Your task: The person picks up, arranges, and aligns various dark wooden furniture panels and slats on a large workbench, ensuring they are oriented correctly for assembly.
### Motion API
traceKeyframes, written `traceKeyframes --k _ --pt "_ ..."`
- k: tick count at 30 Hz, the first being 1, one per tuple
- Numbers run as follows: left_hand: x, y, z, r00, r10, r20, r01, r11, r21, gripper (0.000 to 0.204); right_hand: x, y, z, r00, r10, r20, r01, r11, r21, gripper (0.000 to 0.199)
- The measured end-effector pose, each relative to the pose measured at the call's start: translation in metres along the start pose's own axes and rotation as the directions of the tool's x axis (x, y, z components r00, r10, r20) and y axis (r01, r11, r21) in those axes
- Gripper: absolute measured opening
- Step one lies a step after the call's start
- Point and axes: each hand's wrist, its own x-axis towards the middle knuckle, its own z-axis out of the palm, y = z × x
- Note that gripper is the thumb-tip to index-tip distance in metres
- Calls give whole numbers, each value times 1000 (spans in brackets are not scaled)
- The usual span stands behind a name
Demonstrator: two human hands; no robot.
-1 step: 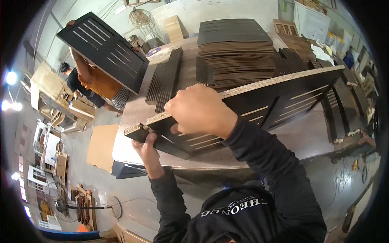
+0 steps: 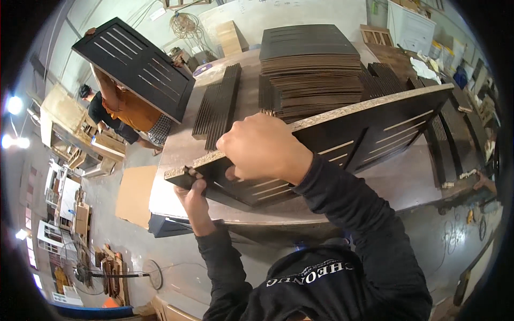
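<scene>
A large black slotted panel (image 2: 333, 136) with a raw chipboard edge stands tilted on its long side across the table in front of me. My right hand (image 2: 267, 150) is closed over its upper edge, left of the middle, with the thumb against the face. At the panel's near left corner, my left hand (image 2: 195, 206) grips the end of the dark frame rail, thumb on top. Small pale wooden dowels (image 2: 195, 174) show right by that thumb. Whether they sit fully in their holes cannot be made out.
Behind my panel rises a tall stack of dark panels (image 2: 310, 43). Bundled dark strips (image 2: 220, 107) lie left of it, and more strips (image 2: 441, 155) at the right. A co-worker in orange (image 2: 134, 113) lifts another black panel (image 2: 136, 67) at the table's (image 2: 160, 198) far left.
The co-worker's raised panel has shifted very slightly left. Both my hands keep nearly the same places on my panel.
</scene>
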Motion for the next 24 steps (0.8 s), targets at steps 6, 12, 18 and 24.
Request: traceKeyframes --k 6,12,18,24 --pt "8 -8 -9 994 107 -24 -103 985 141 37 3 3 5 998 0 -56 0 1000 -13 28" --pt "9 -11 -16 998 18 -52 -13 995 99 47 -2 5 9 995 -5 -99 8 1000 26 26" --pt "15 -11 -28 996 -84 13 85 993 -77 59 -5 4 6 991 -31 -128 35 999 33 21" --pt "10 -14 -31 1000 -27 15 28 1000 -7 55 -8 2 12 986 -5 -165 8 1000 20 22"
